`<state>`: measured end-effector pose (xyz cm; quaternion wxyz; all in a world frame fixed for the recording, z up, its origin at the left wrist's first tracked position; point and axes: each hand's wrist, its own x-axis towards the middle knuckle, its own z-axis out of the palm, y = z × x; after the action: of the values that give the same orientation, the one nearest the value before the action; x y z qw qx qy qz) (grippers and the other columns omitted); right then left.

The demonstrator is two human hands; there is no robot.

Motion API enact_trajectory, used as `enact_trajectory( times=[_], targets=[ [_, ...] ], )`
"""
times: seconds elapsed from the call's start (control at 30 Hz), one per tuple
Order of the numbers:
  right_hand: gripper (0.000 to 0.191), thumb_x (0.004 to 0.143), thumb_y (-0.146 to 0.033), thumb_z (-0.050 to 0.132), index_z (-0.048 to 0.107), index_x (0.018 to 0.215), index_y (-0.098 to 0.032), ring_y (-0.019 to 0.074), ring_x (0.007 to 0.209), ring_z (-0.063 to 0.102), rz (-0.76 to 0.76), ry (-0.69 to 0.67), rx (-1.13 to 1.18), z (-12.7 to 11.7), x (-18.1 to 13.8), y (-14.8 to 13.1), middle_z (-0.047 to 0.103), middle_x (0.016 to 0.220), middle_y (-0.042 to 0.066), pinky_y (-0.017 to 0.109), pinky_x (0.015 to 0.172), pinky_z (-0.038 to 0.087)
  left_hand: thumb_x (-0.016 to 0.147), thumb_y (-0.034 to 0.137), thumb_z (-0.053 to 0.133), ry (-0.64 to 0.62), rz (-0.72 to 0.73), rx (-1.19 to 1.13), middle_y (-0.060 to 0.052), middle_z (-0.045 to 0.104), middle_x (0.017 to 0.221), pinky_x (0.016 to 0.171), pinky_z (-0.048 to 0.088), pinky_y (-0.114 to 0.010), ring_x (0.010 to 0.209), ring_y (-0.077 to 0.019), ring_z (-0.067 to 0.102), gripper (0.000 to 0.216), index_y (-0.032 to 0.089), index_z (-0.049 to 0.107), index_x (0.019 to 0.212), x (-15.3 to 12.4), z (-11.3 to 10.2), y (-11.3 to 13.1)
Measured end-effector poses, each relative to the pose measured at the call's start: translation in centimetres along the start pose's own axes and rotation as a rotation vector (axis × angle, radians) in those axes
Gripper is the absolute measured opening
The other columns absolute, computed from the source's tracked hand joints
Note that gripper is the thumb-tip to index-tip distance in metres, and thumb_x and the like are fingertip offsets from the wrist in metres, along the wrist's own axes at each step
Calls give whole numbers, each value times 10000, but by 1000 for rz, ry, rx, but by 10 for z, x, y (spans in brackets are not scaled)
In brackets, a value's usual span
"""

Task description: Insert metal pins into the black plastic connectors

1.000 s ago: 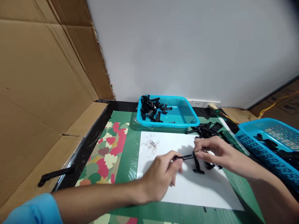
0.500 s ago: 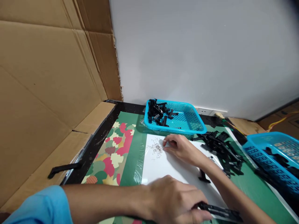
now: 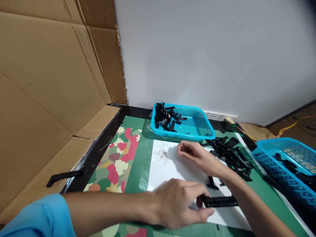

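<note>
My left hand (image 3: pixel 181 204) is closed on one end of a long black plastic part (image 3: pixel 219 201), held low over a white sheet (image 3: pixel 158 177). The part's far end passes behind my right forearm. Above the sheet, my right hand (image 3: pixel 197 158) pinches a thin tool with a metal tip (image 3: pixel 180 149); most of it is hidden in the fingers, so its kind is unclear. Just left of that tip lies a pile of tiny bent wire pieces (image 3: pixel 164 155). Another black part (image 3: pixel 212 184) rests on the sheet beside my right wrist.
A blue basket (image 3: pixel 182 136) with black parts stands against the wall. To its right, more black parts (image 3: pixel 230 154) are heaped on the green mat (image 3: pixel 142 154). A second blue basket (image 3: pixel 261 154) is far right. Cardboard (image 3: pixel 49 82) walls the left, with one black piece (image 3: pixel 64 177) there.
My right hand has drawn back slightly to the right from the wire pile. My left hand has lifted a little and turned the black part more level.
</note>
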<state>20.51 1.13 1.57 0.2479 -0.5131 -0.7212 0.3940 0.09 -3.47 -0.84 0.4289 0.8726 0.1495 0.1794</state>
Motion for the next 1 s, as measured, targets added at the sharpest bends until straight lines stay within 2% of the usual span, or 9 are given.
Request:
enact_trajectory(
  times=[0.13, 0.27, 0.4, 0.47, 0.57, 0.67, 0.77, 0.9, 1.0],
  targets=[
    [326, 1079, -530, 631, 655, 1023, -209, 175, 818, 492, 26, -3, 170, -7, -7, 6, 605, 921, 16, 291, 711, 419, 1008, 408, 690, 21, -76, -60, -52, 791, 938, 726, 551, -280, 747, -183, 712, 329, 164, 726, 1226, 2, -2, 3],
    [306, 1061, -512, 677, 658, 1011, -211, 172, 846, 521, 30, 49, 275, -10, -11, 6, 622, 930, 14, 289, 754, 430, 976, 384, 715, 70, -97, -128, -34, 763, 882, 706, 507, -277, 703, -166, 658, 287, 170, 743, 1165, 3, -3, 5],
    [305, 999, -501, 768, 696, 996, -204, 177, 844, 548, 59, 70, 368, -15, -20, 3, 644, 927, 23, 296, 768, 445, 966, 375, 709, 139, -145, -241, 18, 649, 762, 628, 411, -262, 628, -134, 548, 198, 190, 693, 1037, 0, -8, 9],
    [280, 990, -477, 786, 706, 998, -209, 178, 844, 542, 62, 130, 401, -18, -27, 3, 635, 925, 23, 294, 766, 436, 1030, 432, 637, 210, -199, -368, 51, 530, 674, 587, 350, -259, 584, -120, 472, 242, 201, 607, 961, 0, -10, 9],
    [229, 1010, -434, 771, 685, 988, -223, 176, 839, 498, 25, 243, 474, -18, -39, 5, 583, 908, 13, 292, 755, 409, 1124, 567, 458, 416, -258, -669, 83, 397, 629, 544, 286, -251, 539, -108, 369, 380, 227, 486, 957, 3, -10, 3],
    [206, 1035, -404, 738, 662, 957, -229, 172, 823, 446, -9, 270, 527, -13, -48, 5, 520, 904, 6, 296, 746, 389, 1101, 596, 529, 551, -306, -909, 106, 348, 656, 490, 218, -233, 494, -76, 280, 405, 241, 415, 941, 10, -7, -6],
    [195, 1047, -386, 721, 658, 950, -230, 181, 847, 447, -8, 234, 533, -3, -52, 1, 504, 918, 11, 309, 777, 397, 1084, 558, 593, 513, -300, -968, 80, 432, 770, 463, 217, -226, 490, -45, 323, 372, 212, 492, 994, 14, -6, -11],
    [192, 1067, -374, 696, 656, 946, -231, 187, 868, 466, 0, 183, 532, 7, -52, -2, 512, 918, 17, 320, 792, 406, 1124, 519, 517, 485, -324, -924, 54, 486, 798, 484, 267, -226, 512, -43, 394, 362, 181, 543, 1000, 13, -7, -10],
    [206, 1060, -365, 712, 655, 920, -226, 176, 835, 443, -14, 252, 533, 10, -51, -2, 503, 904, 14, 312, 751, 392, 1129, 515, 504, 482, -353, -892, 48, 501, 802, 485, 268, -224, 521, -45, 402, 363, 182, 537, 989, 12, -7, -7]
  ],
)
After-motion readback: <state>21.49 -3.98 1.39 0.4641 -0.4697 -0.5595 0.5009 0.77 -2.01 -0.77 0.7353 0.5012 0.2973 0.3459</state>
